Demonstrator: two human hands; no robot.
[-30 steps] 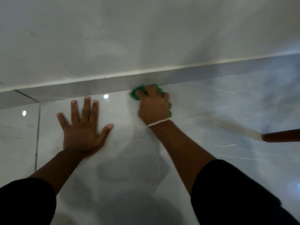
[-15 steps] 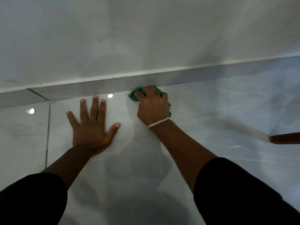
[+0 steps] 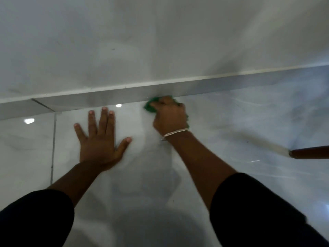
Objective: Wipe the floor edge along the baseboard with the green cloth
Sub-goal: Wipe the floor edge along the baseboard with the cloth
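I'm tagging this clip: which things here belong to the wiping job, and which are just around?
In the job: green cloth, right hand gripping it, baseboard, floor.
Just around: left hand flat on the floor, brown wooden piece at right edge.

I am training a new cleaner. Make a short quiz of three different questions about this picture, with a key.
1. True or false: the left hand lies flat with spread fingers on the glossy white tiled floor.
2. Which hand presses the crumpled green cloth against the grey baseboard strip? A) the left hand B) the right hand C) both hands
3. Fill in: the thin silver-coloured bracelet sits on the ____ wrist.

Key: 1 true; 2 B; 3 right.
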